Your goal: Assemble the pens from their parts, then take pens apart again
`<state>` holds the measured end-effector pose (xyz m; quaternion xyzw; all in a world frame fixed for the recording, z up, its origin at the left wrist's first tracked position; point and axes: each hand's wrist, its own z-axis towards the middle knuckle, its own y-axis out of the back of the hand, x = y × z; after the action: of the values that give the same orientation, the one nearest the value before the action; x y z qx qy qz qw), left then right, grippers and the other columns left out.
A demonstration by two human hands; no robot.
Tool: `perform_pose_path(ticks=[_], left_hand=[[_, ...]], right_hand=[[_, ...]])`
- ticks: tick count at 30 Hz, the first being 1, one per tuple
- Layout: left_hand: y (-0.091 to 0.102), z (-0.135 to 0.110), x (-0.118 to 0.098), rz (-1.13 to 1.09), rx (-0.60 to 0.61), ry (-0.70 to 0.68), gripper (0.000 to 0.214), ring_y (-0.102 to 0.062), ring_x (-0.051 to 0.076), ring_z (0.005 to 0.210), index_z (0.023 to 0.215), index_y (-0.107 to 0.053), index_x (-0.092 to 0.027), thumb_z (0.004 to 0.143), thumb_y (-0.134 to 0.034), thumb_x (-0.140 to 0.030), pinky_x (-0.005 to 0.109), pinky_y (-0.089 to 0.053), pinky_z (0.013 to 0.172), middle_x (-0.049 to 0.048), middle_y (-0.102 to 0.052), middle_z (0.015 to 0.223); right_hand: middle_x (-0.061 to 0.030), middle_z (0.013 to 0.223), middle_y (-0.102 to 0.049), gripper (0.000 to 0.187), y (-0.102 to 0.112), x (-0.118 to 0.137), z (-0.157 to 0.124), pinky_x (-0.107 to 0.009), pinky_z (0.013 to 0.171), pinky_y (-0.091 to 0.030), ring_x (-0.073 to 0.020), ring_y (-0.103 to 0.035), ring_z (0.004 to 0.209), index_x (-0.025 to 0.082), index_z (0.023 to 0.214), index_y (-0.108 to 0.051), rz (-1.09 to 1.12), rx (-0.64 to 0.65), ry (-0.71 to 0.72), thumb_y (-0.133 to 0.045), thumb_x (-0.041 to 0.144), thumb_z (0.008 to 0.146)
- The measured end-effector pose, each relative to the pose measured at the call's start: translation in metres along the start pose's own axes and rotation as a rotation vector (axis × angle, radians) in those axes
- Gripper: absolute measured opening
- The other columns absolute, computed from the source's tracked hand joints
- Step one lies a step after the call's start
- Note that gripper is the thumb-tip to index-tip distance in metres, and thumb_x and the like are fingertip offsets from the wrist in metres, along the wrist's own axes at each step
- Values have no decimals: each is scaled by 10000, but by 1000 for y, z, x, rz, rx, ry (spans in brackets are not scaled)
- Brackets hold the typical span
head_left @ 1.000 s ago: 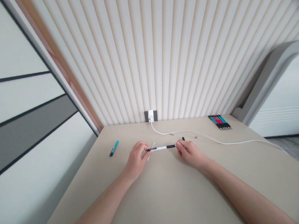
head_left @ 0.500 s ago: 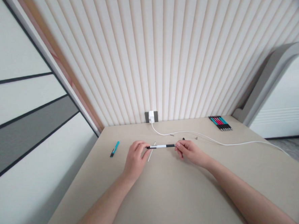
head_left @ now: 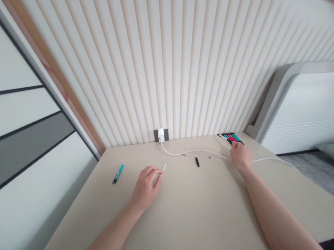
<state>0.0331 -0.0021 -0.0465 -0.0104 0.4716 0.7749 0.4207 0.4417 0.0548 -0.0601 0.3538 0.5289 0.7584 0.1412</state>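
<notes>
My left hand [head_left: 148, 184] is at the middle of the table, with thumb and fingertips closed round a thin white stick like a pen refill [head_left: 164, 166]; its lower part is hidden by the hand. My right hand [head_left: 241, 156] reaches to the back right and pinches a white and black pen [head_left: 225, 137]. That pen lies beside a row of teal, red and black pens [head_left: 234, 137], which the hand partly covers.
A teal and black pen part [head_left: 118, 174] lies on the left of the table. Behind the hands are a black tube-like piece [head_left: 197, 162], a small metal bit [head_left: 209, 157] and a thin dark piece [head_left: 184, 155]. A white cable [head_left: 185, 152] runs from a charger [head_left: 161, 134] under my right forearm.
My left hand has let go of the white and black pen and closed at the white stick. My right hand has carried the pen to the row at the back right. The view has shifted right.
</notes>
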Motion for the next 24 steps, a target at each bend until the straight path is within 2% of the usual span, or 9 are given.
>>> perform_pose_path(ticks=[5, 11, 18, 24], left_hand=[[1, 1, 1, 2, -6, -17, 129, -593, 186, 881, 905, -613, -212, 923, -487, -190, 343, -469, 835, 32, -633, 894], [3, 2, -1, 17, -21, -34, 132, -601, 190, 856, 896, -610, -217, 926, -482, -206, 343, -478, 812, 33, -640, 873], [1, 1, 2, 16, -19, -33, 128, -601, 189, 865, 906, -613, -216, 927, -487, -210, 338, -480, 810, 36, -643, 882], [1, 1, 4, 21, -20, -32, 123, -607, 185, 871, 900, -618, -217, 918, -497, -196, 327, -476, 820, 31, -649, 884]], right_hand=[[-218, 1006, -697, 506, -5, -4, 2, -431, 805, -490, -334, -654, 1008, 120, 1082, -681, -51, 38, -37, -261, 387, 991], [-245, 1012, -693, 462, -12, -5, 4, -452, 841, -491, -346, -659, 1009, 91, 1009, -720, -89, 115, -20, -348, 360, 963], [-275, 1026, -678, 480, -14, -3, 6, -469, 855, -488, -349, -651, 1019, 69, 1035, -716, -100, 131, -34, -349, 369, 953], [-223, 1018, -684, 450, -11, -5, 5, -446, 837, -491, -334, -650, 1014, 109, 1060, -684, -98, 110, -35, -365, 407, 953]])
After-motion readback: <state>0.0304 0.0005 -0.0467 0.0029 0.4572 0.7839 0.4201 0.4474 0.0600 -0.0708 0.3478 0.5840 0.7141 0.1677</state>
